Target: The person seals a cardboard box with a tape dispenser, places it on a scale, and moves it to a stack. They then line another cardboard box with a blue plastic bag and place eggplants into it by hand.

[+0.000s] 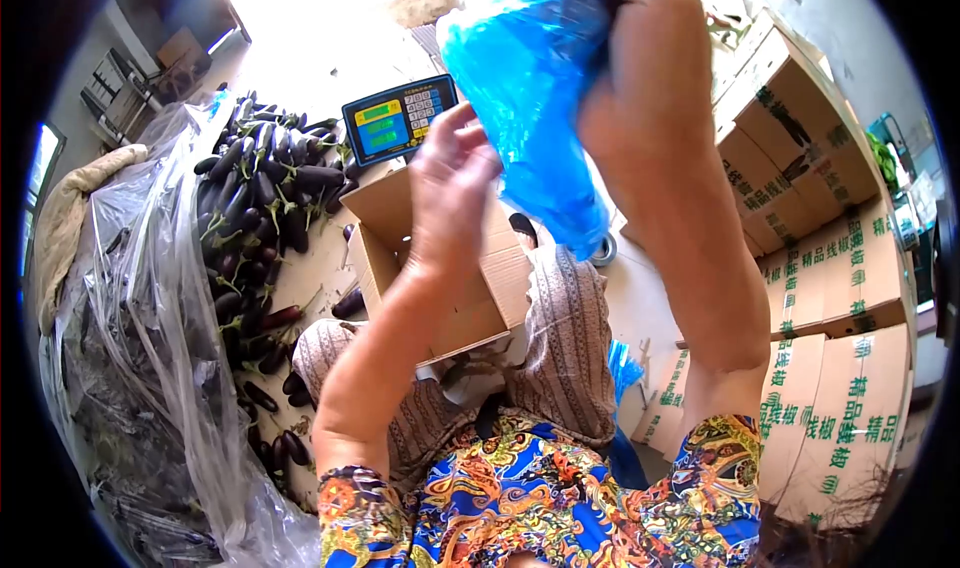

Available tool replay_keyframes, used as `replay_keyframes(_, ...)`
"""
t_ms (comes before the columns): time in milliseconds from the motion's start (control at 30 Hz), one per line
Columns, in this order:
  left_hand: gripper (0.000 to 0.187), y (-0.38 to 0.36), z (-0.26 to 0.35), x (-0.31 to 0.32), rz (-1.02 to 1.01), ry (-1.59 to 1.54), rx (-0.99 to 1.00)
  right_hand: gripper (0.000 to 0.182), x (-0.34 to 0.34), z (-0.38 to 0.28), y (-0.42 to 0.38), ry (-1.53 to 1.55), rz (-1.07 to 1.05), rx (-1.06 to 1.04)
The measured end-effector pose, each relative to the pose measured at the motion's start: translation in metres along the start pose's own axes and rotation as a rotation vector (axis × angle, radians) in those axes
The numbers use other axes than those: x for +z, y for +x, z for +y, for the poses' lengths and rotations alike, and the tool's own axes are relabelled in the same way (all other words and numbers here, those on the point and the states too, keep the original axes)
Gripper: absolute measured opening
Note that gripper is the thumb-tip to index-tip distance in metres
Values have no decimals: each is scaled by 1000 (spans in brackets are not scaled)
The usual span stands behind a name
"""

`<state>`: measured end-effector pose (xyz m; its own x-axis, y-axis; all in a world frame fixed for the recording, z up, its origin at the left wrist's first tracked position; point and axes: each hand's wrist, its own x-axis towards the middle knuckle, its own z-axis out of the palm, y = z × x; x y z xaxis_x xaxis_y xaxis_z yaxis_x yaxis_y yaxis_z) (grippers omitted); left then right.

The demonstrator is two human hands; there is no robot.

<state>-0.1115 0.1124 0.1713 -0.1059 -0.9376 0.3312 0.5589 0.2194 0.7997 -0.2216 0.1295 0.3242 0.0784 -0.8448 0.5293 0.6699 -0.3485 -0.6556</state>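
A blue plastic bag (535, 98) hangs in the air in the upper middle of the view. My right hand (640, 63) is raised at the bag's right side, its fingers wrapped round the bag's upper part. Left of the bag is my left hand (455, 183), blurred, its fingers bent and apart near the bag's edge; nothing shows in it. Below my left hand an open cardboard box (465, 318) stands between my knees with its flaps spread. A digital scale display (398, 118) lies just behind the box.
Many eggplants (265, 183) lie heaped at the left, beside clear plastic sheeting (150, 348). Printed cardboard boxes (840, 268) are stacked at the right. A roll of tape (604, 250) and a piece of blue plastic (624, 368) lie near my right knee.
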Motion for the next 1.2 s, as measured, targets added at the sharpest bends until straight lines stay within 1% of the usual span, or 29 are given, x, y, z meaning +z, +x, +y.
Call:
replay_keyframes(33, 49, 13, 6, -23, 32, 53, -27, 27, 4, -3, -3, 8, 6, 8)
replay_keyframes(67, 46, 20, 16, -33, 60, 112, -55, 27, 5, -4, -5, 13, 25, 6)
replay_keyframes(133, 52, 15, 42, -30, 111, 131, -116, 24, 2, -3, -2, 16, 59, -15)
replay_keyframes(167, 62, 7, 40, -31, 85, 95, -68, 21, -11, -5, 5, 20, -107, -13)
replay_keyframes(200, 81, -15, 39, -24, 103, 123, -61, 20, -19, -2, 6, -6, -81, -40)
replay_keyframes(267, 97, -60, 20, -27, -46, 330, -35, 19, 5, 9, 3, -144, 80, -147)
replay_keyframes(300, 103, -71, 19, -24, -31, 341, -67, 18, 7, 16, 2, -232, 142, -199)
replay_keyframes(333, 109, -78, 19, -21, -6, 348, -100, 19, -8, 30, 7, -431, 172, -231)
replay_keyframes(367, 111, -65, 22, -22, 5, 271, -53, 19, -13, 40, 10, -630, 211, -260)
replay_keyframes(400, 99, -53, 30, -13, 136, 237, -57, 19, -12, 48, 0, -553, 175, -215)
replay_keyframes(467, 63, -27, 43, -30, -17, 181, -187, 17, 0, 54, -16, -610, 47, -137)
replay_keyframes(500, 47, -21, 50, -31, -12, 181, -194, 15, -6, 63, -18, -606, -37, -179)
replay_keyframes(533, 37, -12, 51, -37, 12, 204, -185, 14, -7, 65, -20, -610, -66, -174)
replay_keyframes(600, 22, 12, 58, -56, 127, 245, -106, 16, -15, 58, -21, -641, -59, -60)
replay_keyframes(633, 20, 23, 65, -63, 170, 233, -60, 16, -20, 55, -22, -642, -34, 0)
replay_keyframes(667, 20, 33, 76, -64, 206, 149, -7, 16, -25, 51, -23, -642, -13, 59)
replay_keyframes(700, 19, 42, 85, -74, 183, 158, 62, 17, -31, 47, -24, -641, 5, 118)
replay_keyframes(733, 18, 46, 95, -84, 160, 169, 134, 24, -46, 53, -26, -677, 3, 178)
replay_keyframes(800, 17, 50, 112, -100, 49, 149, 189, 38, -87, 71, -30, -815, -116, 279)
replay_keyframes(867, 18, 51, 120, -108, 8, 163, 212, 51, -129, 100, -39, -1056, -363, 476)
replay_keyframes(933, 18, 56, 125, -115, -70, 158, 235, 64, -129, 104, -51, -1172, -520, 702)
replay_keyframes(1000, 18, 60, 129, -116, -145, 135, 253, 64, -172, 166, -77, -1668, -615, 277)
replay_keyframes(1067, 19, 65, 139, -111, -212, 96, 281, 48, -164, 190, -64, -1546, -667, 717)
replay_keyframes(1100, 21, 68, 144, -111, -217, 80, 282, 27, -161, 209, -68, -1542, -580, 618)
replay_keyframes(1133, 21, 70, 147, -110, -191, 64, 285, 22, -160, 237, -74, -1446, -483, 508)
replay_keyframes(1167, 22, 71, 148, -111, -161, 50, 287, 20, -136, 239, -76, -1188, -352, 557)
replay_keyframes(1200, 23, 71, 149, -112, -128, 39, 288, 21, -126, 260, -79, -1120, -323, 509)
